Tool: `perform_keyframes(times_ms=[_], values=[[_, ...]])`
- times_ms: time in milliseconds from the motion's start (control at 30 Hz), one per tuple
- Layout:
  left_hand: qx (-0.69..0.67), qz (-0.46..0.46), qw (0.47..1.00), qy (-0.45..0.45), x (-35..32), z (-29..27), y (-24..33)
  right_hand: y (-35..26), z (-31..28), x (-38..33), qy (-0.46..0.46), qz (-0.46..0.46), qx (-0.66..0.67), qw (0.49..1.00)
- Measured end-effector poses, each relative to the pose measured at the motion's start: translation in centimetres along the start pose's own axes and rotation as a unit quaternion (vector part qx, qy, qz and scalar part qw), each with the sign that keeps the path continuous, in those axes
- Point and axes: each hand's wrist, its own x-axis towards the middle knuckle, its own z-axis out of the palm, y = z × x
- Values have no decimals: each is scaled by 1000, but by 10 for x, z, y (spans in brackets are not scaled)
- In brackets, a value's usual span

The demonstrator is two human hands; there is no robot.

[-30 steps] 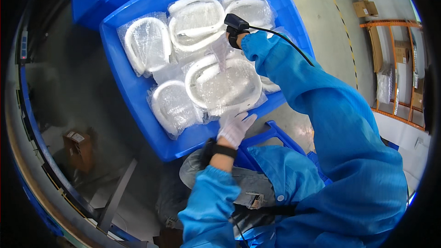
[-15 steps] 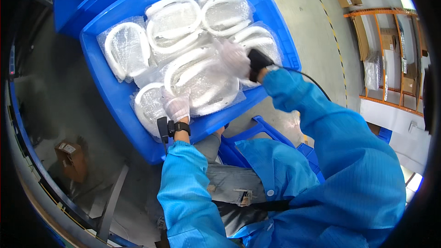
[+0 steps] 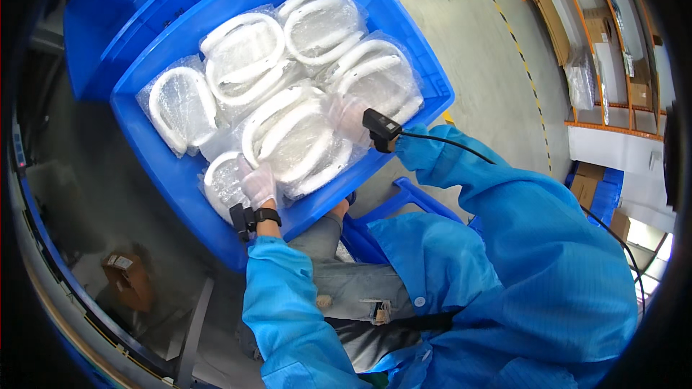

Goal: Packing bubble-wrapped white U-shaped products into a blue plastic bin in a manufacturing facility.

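Note:
A large blue bin (image 3: 404,10) holds several clear plastic bags, each with white, thick, curved tube-like pieces inside. My left hand (image 3: 259,186), in a thin pale glove, is closed on the near left edge of the middle bag (image 3: 292,136). Also gloved, my right hand (image 3: 349,118) is at that bag's right side, its fingers curled over the plastic and partly hard to make out. Beside my left hand lies a smaller-looking bagged piece (image 3: 222,186), partly covered. Another bagged piece (image 3: 378,75) is just beyond my right hand.
Another blue bin (image 3: 90,50) stands behind at the far left. An orange-framed shelf (image 3: 584,50) with cartons is at the right. On the floor at left sits an open cardboard box (image 3: 130,281). A blue stool (image 3: 418,201) is near my legs. A cable trails from my right wrist.
The view has shifted, so the bin appears lower and further left. My right hand has come nearer and lower along the middle bag, uncovering the bag at right. My left hand stays at the near edge.

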Motion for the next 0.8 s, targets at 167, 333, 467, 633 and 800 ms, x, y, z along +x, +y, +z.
perform_keyframes(times_ms=[167,333,467,633,800], values=[[-12,-36,998,50,-17,3,21,20,-42,8,-128,64,178,973],[95,39,991,80,-20,13,10,3,-77,47,-127,101,217,963],[97,94,988,70,-16,-2,16,-23,-53,85,62,4,262,963],[-173,-105,979,0,-15,-31,41,-38,-35,86,22,-31,209,977],[-131,-102,986,-9,-13,-35,47,-40,-30,80,16,-1,199,980]])
